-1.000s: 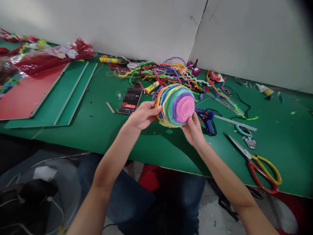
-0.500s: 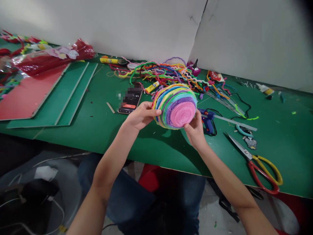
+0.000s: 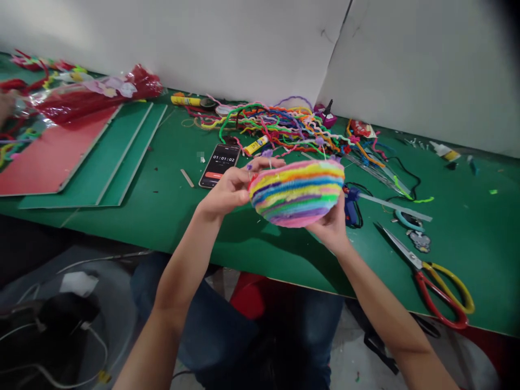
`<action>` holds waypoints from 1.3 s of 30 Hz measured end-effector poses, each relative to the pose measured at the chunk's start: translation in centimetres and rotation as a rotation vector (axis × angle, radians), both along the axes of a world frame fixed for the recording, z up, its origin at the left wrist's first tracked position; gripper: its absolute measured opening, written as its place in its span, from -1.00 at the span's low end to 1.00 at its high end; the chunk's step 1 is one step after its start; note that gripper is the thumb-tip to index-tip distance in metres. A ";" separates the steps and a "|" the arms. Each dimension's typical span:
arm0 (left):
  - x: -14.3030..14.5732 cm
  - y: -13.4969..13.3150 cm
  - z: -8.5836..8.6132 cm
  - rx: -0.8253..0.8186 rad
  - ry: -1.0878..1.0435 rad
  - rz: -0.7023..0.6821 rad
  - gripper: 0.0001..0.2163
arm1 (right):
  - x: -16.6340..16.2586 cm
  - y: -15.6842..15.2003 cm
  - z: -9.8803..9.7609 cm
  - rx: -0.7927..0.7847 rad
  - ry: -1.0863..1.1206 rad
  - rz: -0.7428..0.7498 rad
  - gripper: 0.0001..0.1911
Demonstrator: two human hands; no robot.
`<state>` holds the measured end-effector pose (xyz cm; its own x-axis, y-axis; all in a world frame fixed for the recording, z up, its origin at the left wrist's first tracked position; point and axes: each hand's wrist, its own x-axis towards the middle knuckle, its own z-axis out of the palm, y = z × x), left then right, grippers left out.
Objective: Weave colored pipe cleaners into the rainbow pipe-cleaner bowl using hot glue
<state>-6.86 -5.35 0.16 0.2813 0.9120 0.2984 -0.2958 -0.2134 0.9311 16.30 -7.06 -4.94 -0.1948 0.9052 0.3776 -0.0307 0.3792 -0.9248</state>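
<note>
A striped rainbow bowl-shaped piece (image 3: 296, 195), coiled from fuzzy pipe cleaners, hangs above the green table, its pink underside facing down. Small purple tufts on thin stems stand up along its upper rim. My left hand (image 3: 231, 189) grips its left side, thumb in front and fingers reaching over the rim. Beneath and at the right side, my right hand (image 3: 333, 225) supports it, with most of those fingers hidden behind the piece. Just right of that hand lies a blue glue gun (image 3: 352, 206) with a clear glue stick in it.
Loose pipe cleaners (image 3: 276, 122) are heaped along the wall. A phone (image 3: 219, 165) showing a timer lies left of my hands. Scissors (image 3: 426, 276) with red and yellow handles lie at the right edge. Red and green boards (image 3: 130, 157) and a red wrapped bundle (image 3: 81, 103) occupy the left.
The bowl-shaped piece has been tipped: its pink coiled base faced me and now points down, showing the striped side and purple tufts. Both hands still hold it.
</note>
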 end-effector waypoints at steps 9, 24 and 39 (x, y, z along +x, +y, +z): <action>1.1 -0.7 1.5 0.130 -0.028 0.052 -0.58 | -0.6 -0.7 0.3 0.278 -0.048 -0.106 -0.18; 1.0 -0.5 1.4 0.092 -0.029 0.035 -0.57 | 0.2 -0.4 -1.5 0.353 -0.067 -0.120 -0.13; 0.1 -0.2 0.7 0.039 -0.036 -0.109 -0.70 | 0.2 -0.2 -0.4 0.431 -0.104 -0.193 -0.11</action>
<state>-6.76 -5.51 0.88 0.3670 0.8641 0.3445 -0.3522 -0.2137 0.9112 16.53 -7.30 -5.32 -0.0955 0.6940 0.7136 0.1626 0.7182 -0.6766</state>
